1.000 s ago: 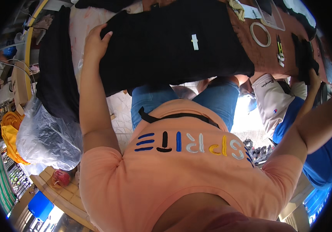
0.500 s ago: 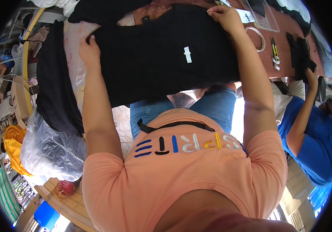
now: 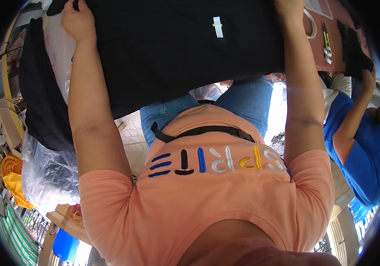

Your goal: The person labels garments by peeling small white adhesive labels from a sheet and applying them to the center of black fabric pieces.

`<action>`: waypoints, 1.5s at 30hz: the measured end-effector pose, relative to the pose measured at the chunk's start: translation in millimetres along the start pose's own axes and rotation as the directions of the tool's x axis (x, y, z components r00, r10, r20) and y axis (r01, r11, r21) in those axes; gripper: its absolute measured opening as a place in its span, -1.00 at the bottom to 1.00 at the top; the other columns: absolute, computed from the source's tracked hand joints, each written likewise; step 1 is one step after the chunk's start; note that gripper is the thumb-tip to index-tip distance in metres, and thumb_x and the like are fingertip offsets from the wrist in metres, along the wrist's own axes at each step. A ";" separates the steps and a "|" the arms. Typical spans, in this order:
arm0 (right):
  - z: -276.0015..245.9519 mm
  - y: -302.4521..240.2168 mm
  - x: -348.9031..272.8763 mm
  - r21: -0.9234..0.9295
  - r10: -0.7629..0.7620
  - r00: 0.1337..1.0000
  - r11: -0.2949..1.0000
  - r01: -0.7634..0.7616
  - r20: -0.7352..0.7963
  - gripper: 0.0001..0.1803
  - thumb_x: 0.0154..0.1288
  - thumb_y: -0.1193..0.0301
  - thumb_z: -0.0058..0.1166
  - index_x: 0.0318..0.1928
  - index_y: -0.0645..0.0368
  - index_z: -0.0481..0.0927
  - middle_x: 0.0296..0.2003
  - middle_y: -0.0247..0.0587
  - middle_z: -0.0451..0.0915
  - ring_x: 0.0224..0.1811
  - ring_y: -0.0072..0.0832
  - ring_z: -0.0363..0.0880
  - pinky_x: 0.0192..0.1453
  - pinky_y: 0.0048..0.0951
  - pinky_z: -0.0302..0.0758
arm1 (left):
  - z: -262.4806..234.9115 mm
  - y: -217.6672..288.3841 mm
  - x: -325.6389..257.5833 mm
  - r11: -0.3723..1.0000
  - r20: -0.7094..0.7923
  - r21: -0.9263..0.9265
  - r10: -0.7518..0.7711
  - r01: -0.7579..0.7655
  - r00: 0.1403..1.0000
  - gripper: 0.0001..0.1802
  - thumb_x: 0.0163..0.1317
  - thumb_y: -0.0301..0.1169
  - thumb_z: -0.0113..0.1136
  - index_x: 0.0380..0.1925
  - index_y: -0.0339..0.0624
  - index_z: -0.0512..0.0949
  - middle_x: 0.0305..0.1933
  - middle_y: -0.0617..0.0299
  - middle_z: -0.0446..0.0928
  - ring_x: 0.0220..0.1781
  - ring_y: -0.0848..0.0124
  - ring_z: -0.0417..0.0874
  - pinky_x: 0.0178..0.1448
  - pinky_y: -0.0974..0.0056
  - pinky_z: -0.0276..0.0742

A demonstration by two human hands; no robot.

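A wide black garment (image 3: 176, 48) is spread out in front of me, its lower edge hanging over the table's near edge above my lap. A small white label (image 3: 218, 27) shows on its right half. At the garment's upper left, my left hand (image 3: 78, 22) is closed, its fingers pinching the black cloth. My right hand (image 3: 290, 12) is at the garment's right edge, by the top of the picture. Its fingertips are cut off there, so their grip does not show. The garment's far edge lies out of view too.
On the brown table (image 3: 316, 53) at right lie a yellow-green thread snipper (image 3: 326, 42) and a white ring (image 3: 310, 24). A co-worker in a blue shirt (image 3: 354, 155) holds black cloth (image 3: 354, 51). More black cloth (image 3: 39, 88) and clear plastic (image 3: 50, 173) hang at left.
Both my hands have moved away from me and farther apart, toward the top of the picture. The black garment has shifted away with them and spread wider.
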State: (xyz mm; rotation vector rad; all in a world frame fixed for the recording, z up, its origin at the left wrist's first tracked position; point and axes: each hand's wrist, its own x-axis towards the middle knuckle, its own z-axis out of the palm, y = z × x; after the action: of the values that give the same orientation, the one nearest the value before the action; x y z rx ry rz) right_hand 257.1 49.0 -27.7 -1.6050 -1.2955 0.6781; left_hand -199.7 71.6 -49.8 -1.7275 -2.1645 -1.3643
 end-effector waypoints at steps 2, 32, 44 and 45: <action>10.3 -8.1 -0.8 -0.018 -0.019 0.999 1.000 0.019 0.031 -0.83 0.32 0.45 0.33 -0.18 0.31 0.77 -0.34 -0.32 0.74 -0.29 -0.61 0.62 -0.15 -0.54 0.52 | -10.4 -63.3 11.8 0.954 0.004 0.247 0.176 -0.172 0.984 -0.64 0.31 -0.22 0.33 0.00 -0.19 0.68 0.03 -0.01 0.72 0.08 0.04 0.72 0.21 0.09 0.57; 12.9 -52.5 -25.7 0.202 -0.173 0.954 0.971 0.124 0.246 -0.92 0.36 0.61 0.27 -0.19 0.21 0.75 -0.33 -0.44 0.70 -0.37 -0.71 0.55 -0.26 -0.65 0.49 | 8.7 169.5 -64.2 0.952 0.640 -0.012 0.241 -0.305 0.729 -0.54 0.13 -0.23 0.53 -0.06 -0.26 0.65 -0.02 0.00 0.69 0.11 0.03 0.69 0.16 0.09 0.60; 17.1 -85.6 -27.6 0.230 -0.174 0.744 0.973 0.028 0.645 -0.90 0.36 0.56 0.29 -0.16 0.17 0.80 -0.02 -0.29 0.72 -0.30 -0.67 0.63 -0.22 -0.64 0.56 | -7.7 188.1 -47.7 0.913 0.672 -0.388 0.371 -0.122 0.641 -0.77 0.31 -0.34 0.36 -0.16 -0.27 0.71 -0.21 0.02 0.73 -0.15 0.24 0.76 -0.01 0.24 0.60; 26.4 -85.6 -25.4 0.239 -0.182 0.689 0.971 0.013 0.702 -0.89 0.35 0.56 0.29 -0.15 0.19 0.80 -0.04 -0.27 0.74 -0.28 -0.65 0.65 -0.19 -0.61 0.58 | -15.2 182.4 -46.8 0.903 0.690 -0.427 0.356 -0.042 0.630 -0.78 0.33 -0.34 0.35 -0.15 -0.28 0.71 -0.23 0.07 0.73 -0.17 0.32 0.75 -0.02 0.27 0.60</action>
State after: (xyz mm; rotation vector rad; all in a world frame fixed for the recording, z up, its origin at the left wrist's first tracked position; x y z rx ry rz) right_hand 190.1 34.0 35.3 -1.0867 -1.7712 1.4296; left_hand -41.7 23.2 41.9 -3.0551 -1.9407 -1.1522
